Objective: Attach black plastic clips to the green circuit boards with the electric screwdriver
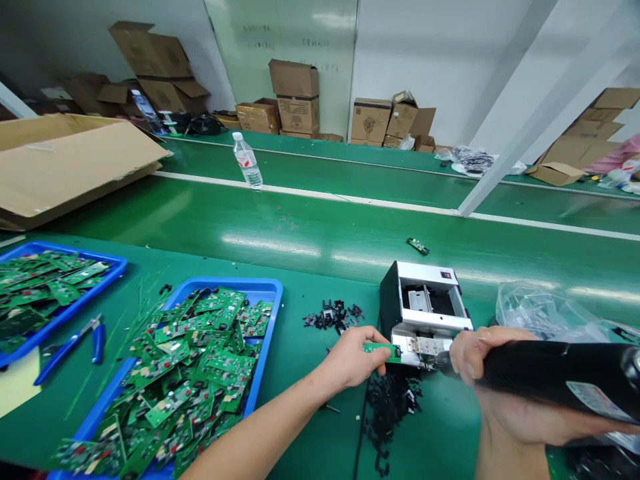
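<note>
Holding: the left hand (350,357) pinches a narrow green circuit board (377,349), fingers curled and closed on it.
Gripping: the right hand (480,353) wraps fully around a black power tool (550,367), its metal tip blurred (too blurred to name the bit).
Board spot: just right of centre, its far end against the front of a silver-and-black bench machine (425,307).
Near, 10 o'clock: black plastic scraps (333,317) on the green workbench (320,260).
Near, 6 o'clock: more black scraps (390,413) below the hands.
Left, 9 o'clock: two blue trays (225,288) heaped with green circuit boards (200,360), blue-handled pliers (75,347) beside them.
Right, 3 o'clock: a clear plastic bag (540,310).
Far, 11 o'clock: a water bottle (247,160), with cardboard boxes (297,97) along the wall.
</note>
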`<state>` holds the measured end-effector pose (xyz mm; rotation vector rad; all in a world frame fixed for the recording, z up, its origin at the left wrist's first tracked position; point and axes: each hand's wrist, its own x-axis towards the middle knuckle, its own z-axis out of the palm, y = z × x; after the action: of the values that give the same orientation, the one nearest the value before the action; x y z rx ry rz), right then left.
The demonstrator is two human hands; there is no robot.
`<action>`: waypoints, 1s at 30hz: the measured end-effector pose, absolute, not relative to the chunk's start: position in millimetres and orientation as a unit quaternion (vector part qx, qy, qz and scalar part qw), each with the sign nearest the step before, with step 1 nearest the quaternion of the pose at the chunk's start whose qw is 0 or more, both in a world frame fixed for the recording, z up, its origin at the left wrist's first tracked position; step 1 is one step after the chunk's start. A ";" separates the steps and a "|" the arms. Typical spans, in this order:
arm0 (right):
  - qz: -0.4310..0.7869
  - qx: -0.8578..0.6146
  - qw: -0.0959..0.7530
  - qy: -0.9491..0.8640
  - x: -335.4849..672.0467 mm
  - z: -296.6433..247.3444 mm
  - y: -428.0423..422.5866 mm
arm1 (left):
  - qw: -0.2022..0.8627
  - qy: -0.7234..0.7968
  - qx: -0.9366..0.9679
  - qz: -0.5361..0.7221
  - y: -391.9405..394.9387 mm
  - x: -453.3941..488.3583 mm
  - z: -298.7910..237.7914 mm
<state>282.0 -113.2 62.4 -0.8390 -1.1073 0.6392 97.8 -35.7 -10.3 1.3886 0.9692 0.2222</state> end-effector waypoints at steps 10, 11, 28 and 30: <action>0.336 -0.364 0.734 -0.464 276.5 53.1 -122.4 | 0.640 0.421 0.632 0.116 -37.7 98.7 -10.1; 0.340 -0.360 0.737 -0.460 278.8 51.0 -124.0 | 0.640 0.421 0.632 0.115 -37.8 98.9 -10.2; 0.380 -0.326 0.734 -0.459 247.5 93.8 -80.2 | 0.641 0.429 0.626 0.114 -38.8 98.9 -8.1; 0.387 -0.328 0.728 -0.461 247.6 90.1 -79.1 | 0.643 0.427 0.625 0.113 -38.7 99.3 -8.6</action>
<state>247.6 -79.1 90.1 -0.7221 -1.0158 0.8523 99.3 -38.7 -8.6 1.4240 0.9738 0.2582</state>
